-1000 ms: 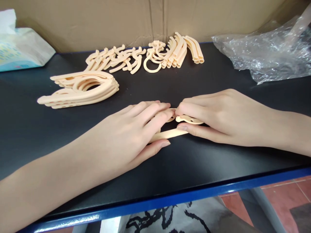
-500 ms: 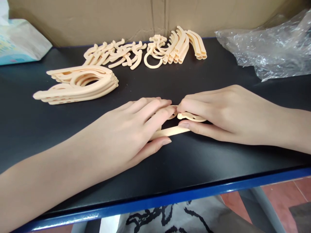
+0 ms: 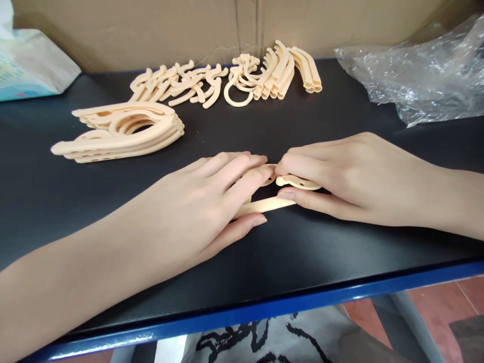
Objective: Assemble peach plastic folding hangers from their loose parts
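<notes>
A cream plastic folding clothes hanger [image 3: 270, 203] lies on the black tabletop, mostly covered by both hands. My left hand [image 3: 223, 186] is closed over its left part, fingers on top and thumb along the near side. My right hand [image 3: 336, 176] grips the right part, its thumb pressed on the straight bar and its index finger bent by the short curved arm [image 3: 298, 182]. Where the parts join under my fingers is hidden. Left of the hands, several similar hangers [image 3: 124, 133] are stacked folded on the table.
Along the back lie loose cream pieces: curved arms [image 3: 196, 83], round hooks [image 3: 239, 104] and bent hollow bars [image 3: 278, 75]. Behind them stands a cardboard wall [image 3: 151, 30]. A tissue pack [image 3: 38, 63] sits back left, crumpled clear plastic [image 3: 423, 75] back right. The table's blue edge [image 3: 242, 313] runs in front.
</notes>
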Demonstrator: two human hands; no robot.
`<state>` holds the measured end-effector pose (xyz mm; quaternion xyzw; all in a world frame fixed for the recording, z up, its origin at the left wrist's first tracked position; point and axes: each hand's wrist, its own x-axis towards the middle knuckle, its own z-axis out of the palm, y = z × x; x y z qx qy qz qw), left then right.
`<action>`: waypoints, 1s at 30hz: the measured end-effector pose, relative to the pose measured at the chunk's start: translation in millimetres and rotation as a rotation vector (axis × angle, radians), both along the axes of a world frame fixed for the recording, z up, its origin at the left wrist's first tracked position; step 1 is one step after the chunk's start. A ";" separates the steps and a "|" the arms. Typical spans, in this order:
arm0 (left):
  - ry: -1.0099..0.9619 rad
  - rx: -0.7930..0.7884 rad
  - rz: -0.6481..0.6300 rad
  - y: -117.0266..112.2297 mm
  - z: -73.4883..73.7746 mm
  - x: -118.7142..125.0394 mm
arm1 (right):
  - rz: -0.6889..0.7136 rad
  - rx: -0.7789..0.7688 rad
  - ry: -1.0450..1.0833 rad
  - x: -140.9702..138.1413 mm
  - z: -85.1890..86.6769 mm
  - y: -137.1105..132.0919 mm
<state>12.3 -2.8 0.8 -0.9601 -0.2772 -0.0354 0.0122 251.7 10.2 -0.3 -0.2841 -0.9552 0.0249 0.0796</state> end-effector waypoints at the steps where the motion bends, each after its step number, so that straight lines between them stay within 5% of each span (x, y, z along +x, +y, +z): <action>1: -0.003 -0.009 0.003 -0.1 0.3 0.2 | 0.000 -0.002 -0.001 0.1 0.0 0.0; 30: -0.005 -0.015 0.001 1.9 -2.2 1.0 | 0.000 0.000 0.001 0.2 -0.7 0.7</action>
